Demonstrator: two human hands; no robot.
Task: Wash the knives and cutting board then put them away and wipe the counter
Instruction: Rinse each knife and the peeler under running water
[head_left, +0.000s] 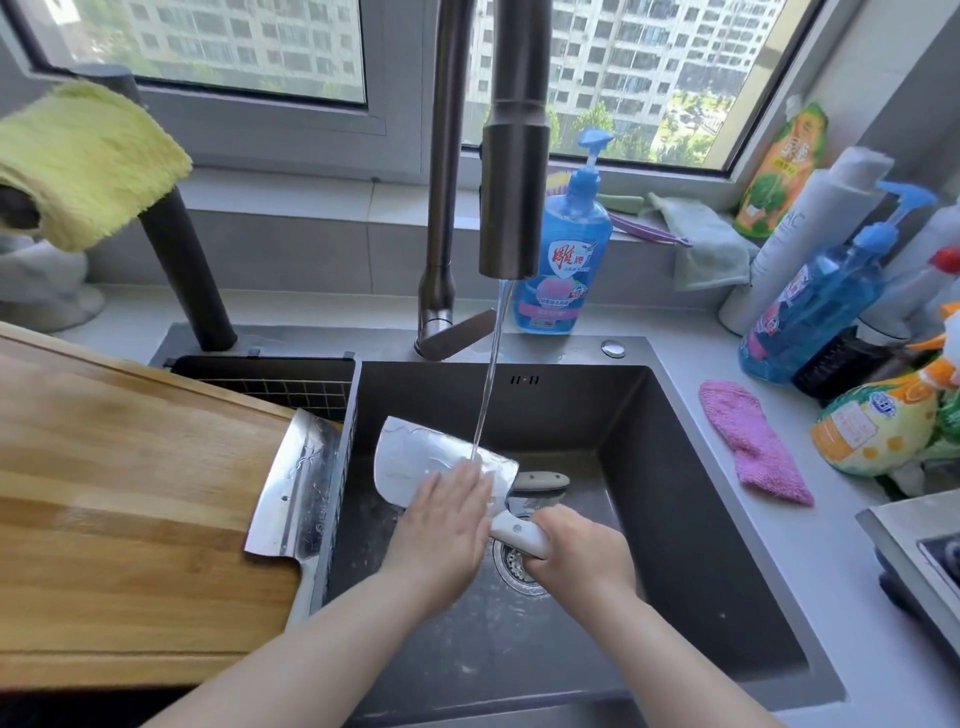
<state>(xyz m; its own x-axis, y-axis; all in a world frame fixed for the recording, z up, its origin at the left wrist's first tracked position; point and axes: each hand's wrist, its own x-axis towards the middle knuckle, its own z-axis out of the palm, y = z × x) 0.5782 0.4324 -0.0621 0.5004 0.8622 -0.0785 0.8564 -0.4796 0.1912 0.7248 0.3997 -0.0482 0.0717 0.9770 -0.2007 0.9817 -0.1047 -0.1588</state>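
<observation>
Over the sink (675, 467), my right hand (582, 551) grips the cleaver (415, 452) handle while my flat left hand (441, 525) rubs its blade under running water. Washing's underway; next I'd flip it, minding the edge. A second cleaver (296, 483) waits on the board (130, 493), left.

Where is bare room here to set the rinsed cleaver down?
Bare counter between the pink cloth, sink rim and stove; the cutting board's wood left of the second cleaver; sink floor right of the drain. Crowded: the bottles at back right.
</observation>
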